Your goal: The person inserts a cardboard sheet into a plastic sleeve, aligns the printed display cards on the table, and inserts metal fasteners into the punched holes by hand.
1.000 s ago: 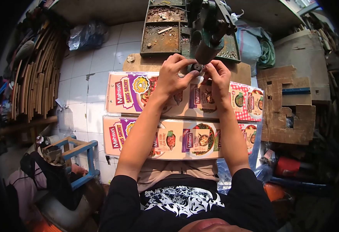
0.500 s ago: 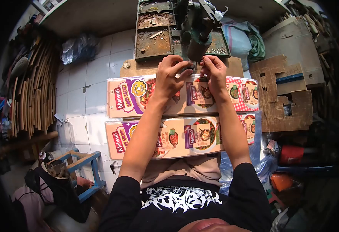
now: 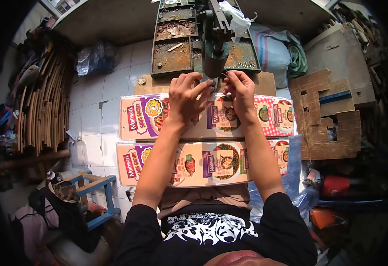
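Observation:
A dark green hand press (image 3: 215, 60) stands at the top centre, its round column just above my fingertips. My left hand (image 3: 187, 98) hovers over the upper printed board (image 3: 147, 126), its fingers bent and apart, with index finger and thumb at the foot of the press. Close on the other side, my right hand (image 3: 241, 92) pinches something small and dark beside the press; its kind cannot be made out. The upper board lies under both hands, its far edge near the press. A second, matching printed board (image 3: 189, 173) lies nearer my body, under my forearms.
Behind my hands is a compartmented metal tray (image 3: 172, 55) with small metal bits. A brown wooden board (image 3: 265, 84) lies beneath the press. Cardboard strips (image 3: 48, 102) are stacked at left, above a blue stool (image 3: 107, 197). Cut cardboard (image 3: 344, 128) and a white sack (image 3: 267, 48) lie right.
The view has shifted slightly, so the press and boards sit lower. My right hand has moved a little away from the left, still pinching beside the press. My left hand stays near its foot.

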Motion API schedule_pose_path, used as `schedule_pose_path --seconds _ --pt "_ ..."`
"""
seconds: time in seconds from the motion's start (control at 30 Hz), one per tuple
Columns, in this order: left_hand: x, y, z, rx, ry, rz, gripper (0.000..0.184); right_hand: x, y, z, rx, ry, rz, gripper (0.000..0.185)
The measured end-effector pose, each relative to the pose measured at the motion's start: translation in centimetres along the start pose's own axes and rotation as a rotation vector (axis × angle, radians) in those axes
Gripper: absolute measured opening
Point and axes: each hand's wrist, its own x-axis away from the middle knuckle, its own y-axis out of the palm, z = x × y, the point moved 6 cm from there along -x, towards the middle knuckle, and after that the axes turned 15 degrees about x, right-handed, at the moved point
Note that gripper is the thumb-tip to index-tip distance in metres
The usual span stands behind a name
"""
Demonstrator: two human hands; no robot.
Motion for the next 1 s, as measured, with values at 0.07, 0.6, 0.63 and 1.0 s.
schedule_pose_path --seconds 0.07,0.6,0.63,1.0 --pt "0.2 0.3 -0.2 0.012 0.012 0.006 0.026 0.1 0.1 -0.2 0.003 -0.007 0.001 0.021" --pt "0.1 0.3 0.4 0.004 0.035 0.054 0.022 0.7 0.2 -0.6 0.063 -0.008 -0.007 0.019" --pt "0.1 0.2 0.5 0.001 0.035 0.053 0.022 0.7 0.2 -0.6 0.067 -0.008 -0.005 0.019" --pt "-0.3 0.3 1.0 -0.082 0.026 0.015 0.016 1.0 0.3 -0.7 0.067 0.001 -0.01 0.019"
